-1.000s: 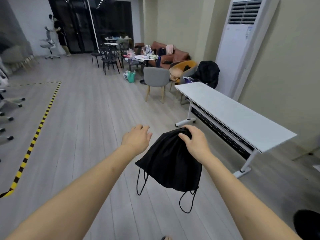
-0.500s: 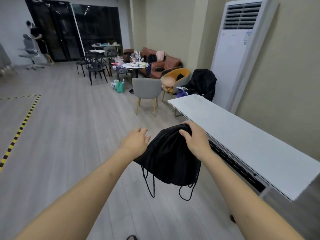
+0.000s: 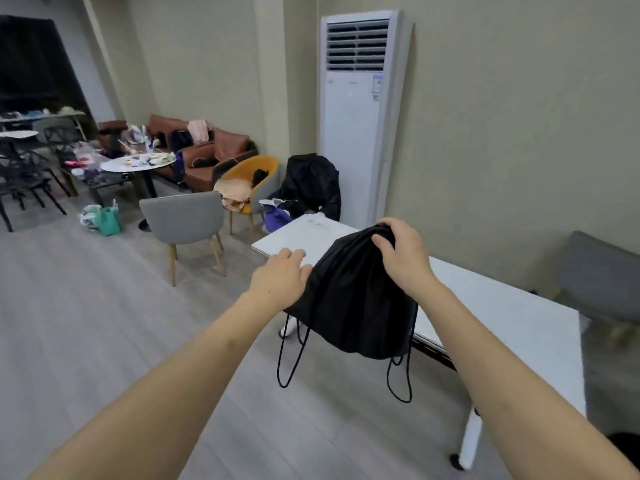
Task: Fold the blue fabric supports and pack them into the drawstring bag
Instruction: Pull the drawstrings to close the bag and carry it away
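Note:
A black drawstring bag (image 3: 353, 306) hangs in the air in front of me, its cords dangling in loops below it. My right hand (image 3: 401, 254) grips the gathered top of the bag. My left hand (image 3: 280, 278) rests against the bag's left edge, fingers curled onto the cloth; whether it grips the bag I cannot tell. The bag hangs over the near left end of a long white table (image 3: 502, 306). No blue fabric supports are in view.
A tall white air conditioner (image 3: 356, 116) stands against the wall behind the table. A grey chair (image 3: 183, 216), an orange chair (image 3: 256, 181) and a brown sofa (image 3: 214, 154) stand to the left. Another grey seat (image 3: 602, 271) is at the right.
The view has swung right and closer to the white table. Both hands and the bag have moved over the table's near end, with the right hand still on the bag's top.

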The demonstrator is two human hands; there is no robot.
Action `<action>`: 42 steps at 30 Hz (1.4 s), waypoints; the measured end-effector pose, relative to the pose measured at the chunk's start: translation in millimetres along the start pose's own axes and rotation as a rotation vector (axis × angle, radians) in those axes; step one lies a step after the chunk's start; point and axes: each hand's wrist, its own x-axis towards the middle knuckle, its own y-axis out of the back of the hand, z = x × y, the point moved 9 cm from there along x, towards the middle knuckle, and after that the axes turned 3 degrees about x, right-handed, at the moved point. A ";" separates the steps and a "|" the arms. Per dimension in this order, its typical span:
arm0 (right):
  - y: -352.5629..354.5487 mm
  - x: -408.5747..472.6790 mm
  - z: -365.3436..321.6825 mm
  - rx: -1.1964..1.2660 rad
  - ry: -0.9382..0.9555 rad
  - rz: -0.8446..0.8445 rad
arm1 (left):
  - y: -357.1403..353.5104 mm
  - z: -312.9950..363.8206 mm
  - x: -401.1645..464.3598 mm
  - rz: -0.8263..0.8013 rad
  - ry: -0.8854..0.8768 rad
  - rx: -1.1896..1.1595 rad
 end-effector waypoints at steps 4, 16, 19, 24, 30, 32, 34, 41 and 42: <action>12.5 66.6 15.9 -0.026 -0.018 0.117 | -3.0 21.8 73.4 0.000 -0.102 -0.009; 58.3 222.1 103.7 -0.108 -0.013 0.322 | -23.5 103.0 274.5 0.031 -0.286 -0.010; 71.8 260.5 131.1 -0.136 -0.009 0.345 | -39.3 126.8 325.4 0.010 -0.313 -0.052; 83.1 312.2 183.2 -0.160 -0.035 0.353 | -72.1 161.8 401.2 -0.018 -0.329 -0.090; 78.9 340.9 248.7 -0.177 -0.113 0.354 | -119.5 190.9 457.1 -0.069 -0.377 -0.113; 73.0 346.8 270.3 -0.170 -0.147 0.355 | -136.2 198.2 472.5 -0.095 -0.397 -0.120; 65.2 352.0 290.7 -0.164 -0.170 0.352 | -153.9 204.4 487.5 -0.127 -0.410 -0.127; 24.1 360.4 360.2 -0.203 -0.280 0.266 | -227.5 210.4 525.8 -0.263 -0.417 -0.120; 16.0 358.2 369.9 -0.208 -0.303 0.245 | -239.2 207.1 529.0 -0.283 -0.414 -0.108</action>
